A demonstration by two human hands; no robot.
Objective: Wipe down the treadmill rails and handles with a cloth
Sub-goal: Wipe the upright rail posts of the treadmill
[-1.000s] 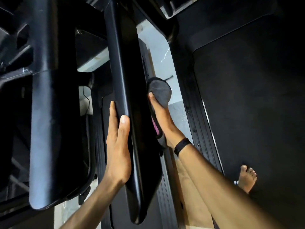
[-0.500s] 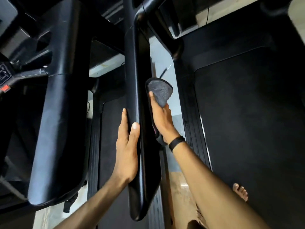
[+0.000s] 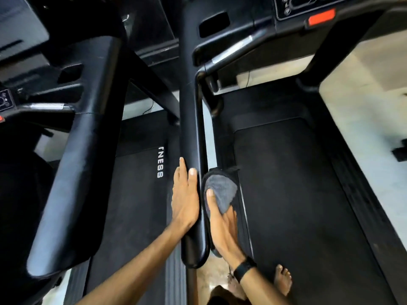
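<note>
nearest the camera, below the black handrail (image 3: 191,137), a bare foot (image 3: 284,280) stands on the floor beside a dark wristband (image 3: 243,269) on the right forearm. against the rail's right side the right hand (image 3: 222,230) presses a grey cloth (image 3: 221,192), its fingers (image 3: 210,195) straight and flat on the fabric. on the rail's left side the left hand (image 3: 185,199) lies flat, its fingers extended along the surface, gripping nothing. right of the rail runs the treadmill belt (image 3: 297,183). left of it sits a second padded rail (image 3: 81,150). beyond the rail's far end, a console shows a red tab (image 3: 321,17).
</note>
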